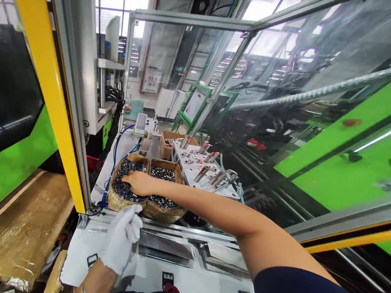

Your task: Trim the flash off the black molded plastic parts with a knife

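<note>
**My dark sleeve [295, 284] up close, right hand [139, 183] in the left front box [118, 203]**

My bare fingers are among small dark parts [130, 166]; I can't tell whether they pinch any. My gloved left hand [123, 236] hangs half curled by the box's near rim, any contents hidden. I judge I'm picking out pieces; the next move calls for a sure pinch and clean lift.

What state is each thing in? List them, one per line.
Left box: open, holding small parts
Right box: open, holding small parts
Rear box: open
Right hand: bare, touching left box's parts
Left hand: gloved, fingers curled
Metal sheets: lying flat
</note>
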{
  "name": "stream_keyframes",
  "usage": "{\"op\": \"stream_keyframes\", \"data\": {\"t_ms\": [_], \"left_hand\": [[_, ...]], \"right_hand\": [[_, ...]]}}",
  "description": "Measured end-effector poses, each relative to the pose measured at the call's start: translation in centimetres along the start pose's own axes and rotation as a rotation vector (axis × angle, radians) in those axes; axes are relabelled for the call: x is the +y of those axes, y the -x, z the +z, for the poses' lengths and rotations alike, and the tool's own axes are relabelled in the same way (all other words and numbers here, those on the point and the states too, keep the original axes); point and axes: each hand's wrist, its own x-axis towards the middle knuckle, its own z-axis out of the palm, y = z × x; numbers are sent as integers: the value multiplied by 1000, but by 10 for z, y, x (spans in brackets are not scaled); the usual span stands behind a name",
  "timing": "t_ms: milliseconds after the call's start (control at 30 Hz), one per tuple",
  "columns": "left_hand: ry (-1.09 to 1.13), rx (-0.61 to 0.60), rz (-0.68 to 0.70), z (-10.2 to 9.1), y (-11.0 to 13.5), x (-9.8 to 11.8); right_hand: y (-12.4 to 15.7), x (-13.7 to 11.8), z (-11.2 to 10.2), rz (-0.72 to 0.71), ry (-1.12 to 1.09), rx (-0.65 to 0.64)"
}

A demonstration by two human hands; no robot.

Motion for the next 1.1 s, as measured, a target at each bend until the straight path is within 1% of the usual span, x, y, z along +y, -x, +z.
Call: {"op": "stream_keyframes", "data": {"t_ms": [67, 167, 300, 367, 433, 500, 533, 600, 667, 700, 800, 900, 1000, 1100], "left_hand": [[-7, 0, -2, 0, -1, -1], [12, 19, -8, 0, -2, 2], [120, 61, -43, 5, -1, 18], [178, 98, -8, 11, -2, 29], [242, 132, 68, 19, -4, 39], [315, 145, 117, 27, -9, 46], [351, 139, 111, 31, -13, 48], [410, 86, 57, 40, -19, 49], [450, 4, -10, 48, -23, 47], [469, -36, -33, 52, -24, 45], [508, -97, -92, 62, -24, 34], [528, -134, -165, 70, -20, 23], [523, -157, -208, 77, -15, 15], [495, -134, -235, 82, -12, 10]], "right_hand": [[0, 4, -3, -40, -29, -11], [-7, 15, -8, -95, -82, -20], [-15, 26, -13, -105, -151, 21], [-14, 29, -18, -84, -181, 67], [-7, 30, -27, -47, -204, 127], [5, 26, -38, -12, -228, 193], [13, 22, -44, -18, -251, 224], [31, 11, -51, -81, -294, 245], [50, -1, -52, -139, -265, 203], [59, -6, -51, -139, -217, 167], [84, -14, -45, -64, -70, 93], [104, -12, -43, -2, -54, 52], [119, -4, -43, 51, -118, 12], [132, 7, -39, 0, -259, 35]]}}
